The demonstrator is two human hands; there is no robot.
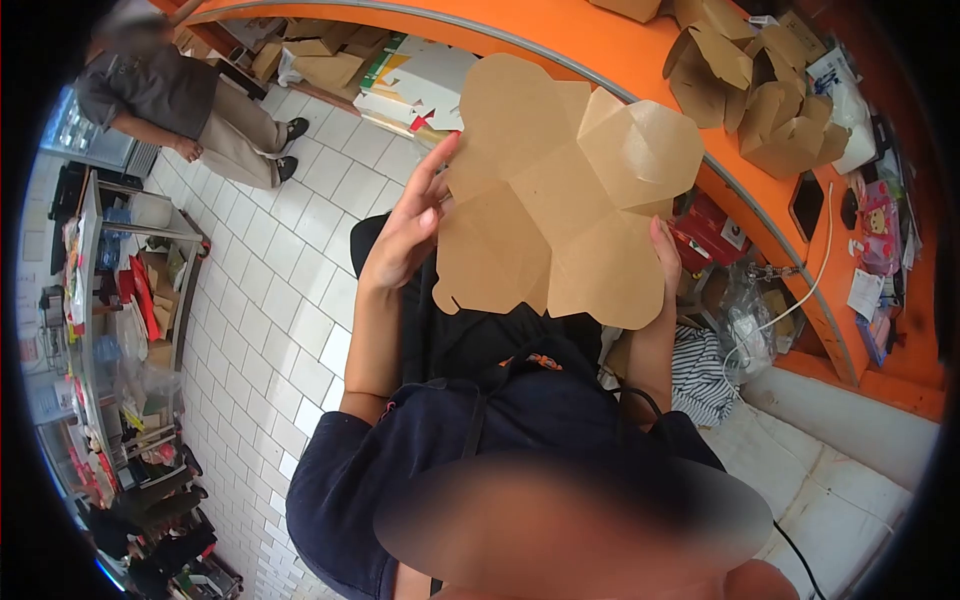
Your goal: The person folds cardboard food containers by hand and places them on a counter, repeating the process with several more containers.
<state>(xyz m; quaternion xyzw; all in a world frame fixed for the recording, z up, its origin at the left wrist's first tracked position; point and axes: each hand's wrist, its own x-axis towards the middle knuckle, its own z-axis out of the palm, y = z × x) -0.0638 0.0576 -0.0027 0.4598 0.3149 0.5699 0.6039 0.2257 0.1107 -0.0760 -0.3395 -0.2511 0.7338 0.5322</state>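
A flat, creased brown cardboard box blank (540,195) with rounded flaps is spread above my lap. My right hand (667,258) grips its right edge, thumb on the near face and the other fingers hidden behind the board. Along the left edge, my left hand (405,225) is open, its thumb apart from the board and its stretched fingers right at the edge. One flap at the upper right has a shiny inner face.
Several folded brown boxes (775,110) stand on the orange counter (560,32), near a black phone (806,208) and a white cable. Below it are a plastic bag (748,328) and striped cloth (700,375). A person (165,105) stands at left, beyond a loaded shelf rack (140,235).
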